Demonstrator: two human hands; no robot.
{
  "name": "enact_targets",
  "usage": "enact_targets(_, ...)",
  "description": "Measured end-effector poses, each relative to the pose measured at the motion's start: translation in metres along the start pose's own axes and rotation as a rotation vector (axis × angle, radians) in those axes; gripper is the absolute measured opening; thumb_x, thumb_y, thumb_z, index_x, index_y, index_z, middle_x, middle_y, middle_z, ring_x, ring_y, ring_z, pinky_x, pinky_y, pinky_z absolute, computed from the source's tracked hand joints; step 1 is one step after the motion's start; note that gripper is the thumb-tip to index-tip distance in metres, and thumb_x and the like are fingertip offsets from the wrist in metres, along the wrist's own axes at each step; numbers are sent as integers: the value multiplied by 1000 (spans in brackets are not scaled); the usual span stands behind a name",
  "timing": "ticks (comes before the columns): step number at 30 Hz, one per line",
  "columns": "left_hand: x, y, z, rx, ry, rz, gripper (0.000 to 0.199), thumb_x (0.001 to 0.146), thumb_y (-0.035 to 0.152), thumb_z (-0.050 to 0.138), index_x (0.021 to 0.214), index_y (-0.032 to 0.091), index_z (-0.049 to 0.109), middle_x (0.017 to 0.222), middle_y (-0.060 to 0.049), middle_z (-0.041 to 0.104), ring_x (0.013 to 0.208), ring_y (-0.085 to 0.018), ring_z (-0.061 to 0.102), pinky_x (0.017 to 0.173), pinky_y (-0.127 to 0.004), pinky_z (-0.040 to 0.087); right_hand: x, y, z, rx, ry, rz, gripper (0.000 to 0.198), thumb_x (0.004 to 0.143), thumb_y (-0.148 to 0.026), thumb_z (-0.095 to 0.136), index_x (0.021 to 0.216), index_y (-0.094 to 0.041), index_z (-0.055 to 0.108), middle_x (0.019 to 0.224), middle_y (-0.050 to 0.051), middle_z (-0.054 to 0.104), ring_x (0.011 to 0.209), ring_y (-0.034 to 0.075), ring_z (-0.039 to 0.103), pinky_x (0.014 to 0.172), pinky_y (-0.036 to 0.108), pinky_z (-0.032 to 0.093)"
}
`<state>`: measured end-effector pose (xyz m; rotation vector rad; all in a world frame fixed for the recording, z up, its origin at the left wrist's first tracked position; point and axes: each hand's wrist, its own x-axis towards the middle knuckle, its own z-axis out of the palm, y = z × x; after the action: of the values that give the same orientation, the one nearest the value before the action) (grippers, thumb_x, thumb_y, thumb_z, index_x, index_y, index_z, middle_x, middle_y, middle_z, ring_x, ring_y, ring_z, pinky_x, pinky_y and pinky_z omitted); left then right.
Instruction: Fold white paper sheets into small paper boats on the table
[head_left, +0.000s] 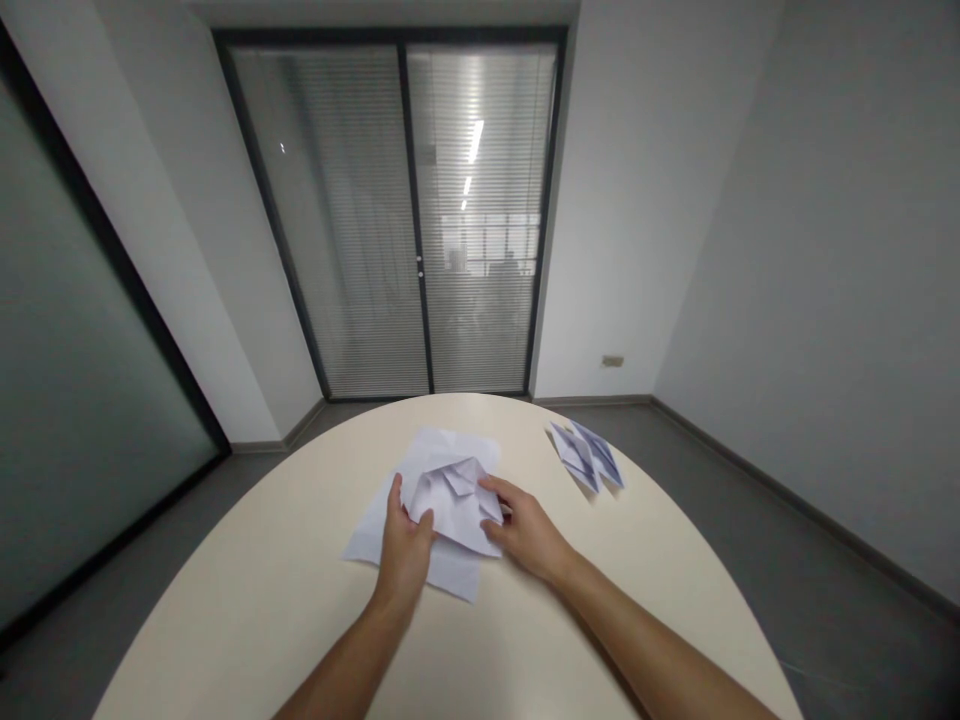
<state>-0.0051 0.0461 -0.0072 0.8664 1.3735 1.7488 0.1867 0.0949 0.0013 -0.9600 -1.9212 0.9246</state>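
Folded paper, left fingers one side, right fingers opposite

From my end I see a smooth, matt table; over it, a creased paper fold; on it, a matt paper sheet; beyond it, glossy glass.

I looked right across the view, and not one word, label, brand, number or sign could I read!
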Motion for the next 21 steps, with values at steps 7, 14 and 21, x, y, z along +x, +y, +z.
enact_targets(7, 0, 4, 0, -43, -28, -57, 87, 74, 12, 62, 152, 25, 27, 148, -15, 47, 119, -23, 61, 77, -25, 59, -1, -15, -14, -333, 19, -16, 18, 87, -21, 56, 89, -22, 74, 92, 6, 74, 84, 22, 68, 78, 32, 50)
enact_targets(14, -7, 13, 2, -66, -57, -89, 91, 78, 14, 63, 156, 27, 18, 149, -20, 44, 100, -19, 69, 69, -23, 57, -3, -20, -16, -399, 15, -7, 28, 82, -26, 70, 109, -22, 70, 108, 8, 71, 92, 22, 66, 86, 33, 48)
enact_targets(21, -2, 9, 0, 13, -46, -3, 80, 76, 14, 62, 149, 24, 32, 138, -15, 55, 96, -19, 68, 68, -24, 57, -3, -25, -13, -263, -3, -62, 9, 88, -26, 61, 86, -21, 68, 104, 7, 68, 98, 21, 63, 85, 32, 47)
